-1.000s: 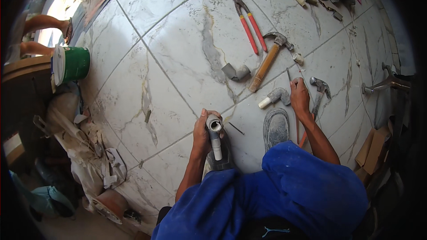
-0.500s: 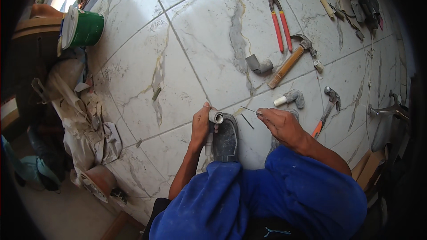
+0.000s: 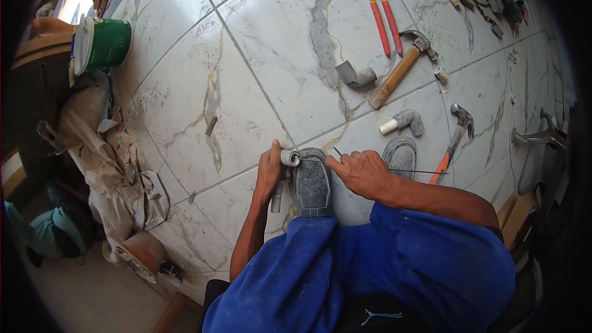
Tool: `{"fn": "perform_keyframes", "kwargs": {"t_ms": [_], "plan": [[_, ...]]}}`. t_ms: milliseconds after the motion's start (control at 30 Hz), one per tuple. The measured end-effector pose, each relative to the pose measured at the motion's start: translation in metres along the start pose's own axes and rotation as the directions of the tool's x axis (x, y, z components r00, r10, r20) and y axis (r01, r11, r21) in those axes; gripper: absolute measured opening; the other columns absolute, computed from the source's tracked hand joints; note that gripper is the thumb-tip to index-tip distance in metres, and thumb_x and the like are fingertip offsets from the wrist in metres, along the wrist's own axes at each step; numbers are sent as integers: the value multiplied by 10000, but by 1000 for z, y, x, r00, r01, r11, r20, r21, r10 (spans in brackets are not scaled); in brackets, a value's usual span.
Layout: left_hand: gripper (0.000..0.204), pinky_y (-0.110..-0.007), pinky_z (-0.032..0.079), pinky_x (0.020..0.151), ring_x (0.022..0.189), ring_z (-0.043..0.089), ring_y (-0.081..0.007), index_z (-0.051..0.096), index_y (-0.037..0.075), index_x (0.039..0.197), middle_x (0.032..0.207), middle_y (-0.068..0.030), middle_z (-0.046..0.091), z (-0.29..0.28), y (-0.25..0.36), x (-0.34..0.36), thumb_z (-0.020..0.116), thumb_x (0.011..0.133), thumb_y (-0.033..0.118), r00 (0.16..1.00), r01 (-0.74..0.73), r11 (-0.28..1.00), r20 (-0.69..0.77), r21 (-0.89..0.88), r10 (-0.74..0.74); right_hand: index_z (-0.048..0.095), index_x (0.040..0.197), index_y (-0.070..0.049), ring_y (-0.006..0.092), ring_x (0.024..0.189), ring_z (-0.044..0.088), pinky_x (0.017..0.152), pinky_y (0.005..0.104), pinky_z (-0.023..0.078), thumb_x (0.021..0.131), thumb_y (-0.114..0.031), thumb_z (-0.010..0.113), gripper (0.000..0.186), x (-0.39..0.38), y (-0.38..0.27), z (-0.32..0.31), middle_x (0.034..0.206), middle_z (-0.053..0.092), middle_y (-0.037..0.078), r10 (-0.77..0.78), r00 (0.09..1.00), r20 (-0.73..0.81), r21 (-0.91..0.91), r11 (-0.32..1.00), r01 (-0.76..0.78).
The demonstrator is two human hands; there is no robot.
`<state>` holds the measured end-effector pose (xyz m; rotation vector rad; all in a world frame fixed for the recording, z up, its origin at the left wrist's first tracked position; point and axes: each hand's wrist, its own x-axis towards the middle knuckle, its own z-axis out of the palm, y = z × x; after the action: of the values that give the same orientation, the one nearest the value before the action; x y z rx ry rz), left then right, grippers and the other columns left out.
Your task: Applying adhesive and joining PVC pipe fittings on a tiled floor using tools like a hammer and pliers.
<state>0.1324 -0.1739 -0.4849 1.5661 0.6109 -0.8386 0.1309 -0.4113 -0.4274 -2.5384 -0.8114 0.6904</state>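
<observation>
My left hand (image 3: 269,169) is closed around a grey pipe fitting (image 3: 289,158) beside the left shoe, with the fitting's round opening facing right. A length of pipe (image 3: 276,198) hangs below that hand. Closed in a pinch, my right hand (image 3: 364,173) grips a thin metal rod (image 3: 422,172). One end of the rod reaches the fitting's opening; the other sticks out to the right past my wrist. Whether the tip is inside the opening or only at its rim, I cannot tell. A second thin piece (image 3: 337,150) shows just above my right fingers.
On the tiled floor lie red-handled pincers (image 3: 385,23), a wooden-handled hammer (image 3: 401,74), an orange-gripped hammer (image 3: 451,142) and grey elbow fittings (image 3: 356,76). A green bucket (image 3: 110,43), crumpled sheeting (image 3: 98,142) and another person's hand (image 3: 49,26) are at the left.
My right hand has moved left, bringing the rod from above the floor to the fitting's opening. The rod now lies nearly level. My left hand keeps its hold on the fitting.
</observation>
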Motion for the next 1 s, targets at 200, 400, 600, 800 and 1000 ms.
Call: {"fn": "perform_keyframes", "kwargs": {"t_ms": [200, 400, 600, 800, 1000], "plan": [[576, -269, 396, 433, 446, 472, -118, 587, 21, 723, 534, -36, 509, 1, -1, 2, 265, 983, 422, 1000, -7, 999, -4, 37, 7, 449, 1217, -84, 245, 569, 617, 516, 371, 479, 826, -94, 476, 392, 7, -6, 1, 735, 598, 104, 18, 999, 31, -36, 999, -17], [583, -277, 400, 427, 440, 488, -130, 587, 10, 717, 536, -53, 526, -3, -2, 6, 261, 981, 416, 1000, -7, 995, -4, 103, 7, 440, 1230, -90, 222, 533, 599, 494, 355, 465, 842, -109, 454, 389, 3, -5, -4, 710, 577, 89, 12, 998, 63, -29, 1000, -10], [582, -301, 415, 397, 417, 489, -156, 571, 10, 729, 526, -65, 505, 4, 17, 9, 249, 971, 431, 998, 60, 960, -14, 273, -58, 494, 1008, -47, 207, 543, 635, 468, 320, 488, 836, -134, 494, 193, 9, -11, -2, 646, 598, 77, 20, 1000, -7, -71, 997, -20], [612, -304, 399, 362, 393, 474, -162, 571, 11, 732, 520, -68, 496, 7, 15, 10, 212, 971, 445, 994, 109, 926, -45, 362, -99, 504, 860, -32, 210, 560, 647, 481, 315, 495, 828, -118, 499, 91, 17, -17, 6, 645, 629, 98, 8, 999, -48, -55, 998, -10], [625, -316, 406, 358, 394, 491, -179, 561, -8, 713, 514, -82, 502, 8, 14, 8, 195, 973, 426, 995, 97, 921, -66, 377, -78, 496, 853, -33, 207, 514, 635, 468, 320, 487, 801, -108, 505, 91, 18, -16, 3, 578, 607, 90, -22, 1000, 14, -46, 999, 22]]}}
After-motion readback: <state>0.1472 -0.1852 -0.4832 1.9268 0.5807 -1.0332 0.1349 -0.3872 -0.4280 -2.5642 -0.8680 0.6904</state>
